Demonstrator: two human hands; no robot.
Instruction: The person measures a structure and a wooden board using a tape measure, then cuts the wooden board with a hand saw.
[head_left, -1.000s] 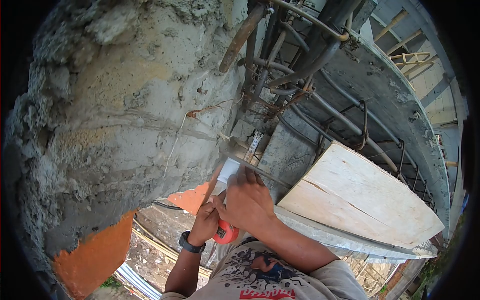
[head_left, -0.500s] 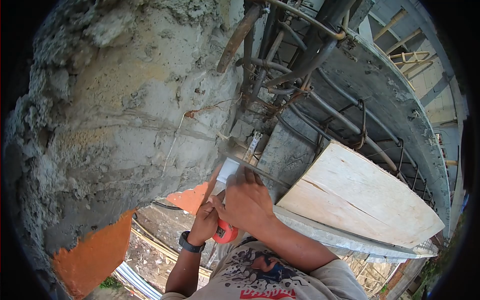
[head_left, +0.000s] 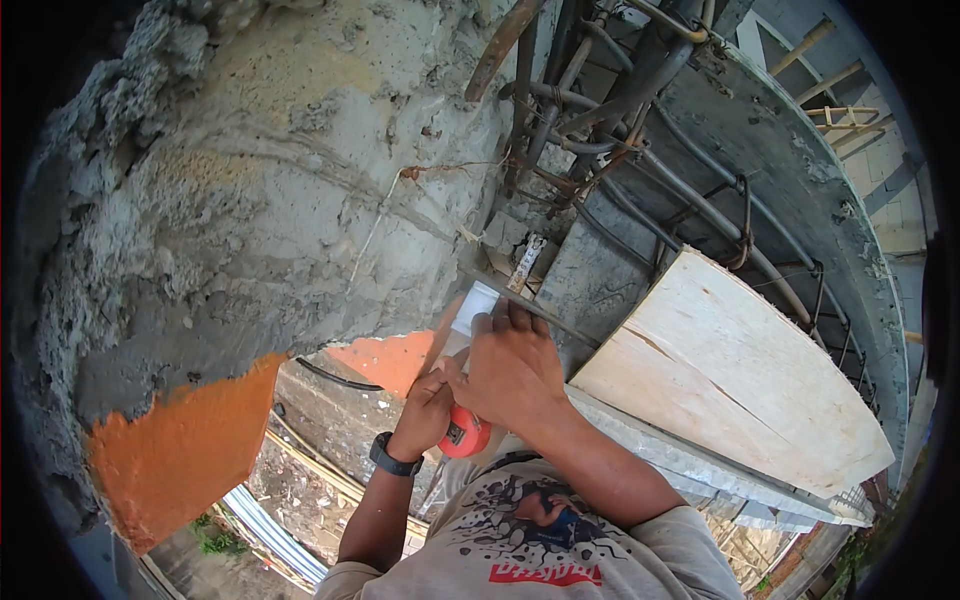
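Two hands close together: left hand (head_left: pixel 424 410) curled by the red case (head_left: pixel 466 436), right hand (head_left: pixel 520 366) half-bent and nearer the white strip (head_left: pixel 475 306), which lies up-left of it, long axis slanting up-right, what either grips unclear.

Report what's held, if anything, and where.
Grips can't be told: the right hand overlaps an edge of the white rectangular piece; the left hand is beside the rounded red object.

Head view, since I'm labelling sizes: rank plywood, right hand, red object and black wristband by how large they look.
1. Plywood
2. Right hand
3. Red object and black wristband: too alike to rank.
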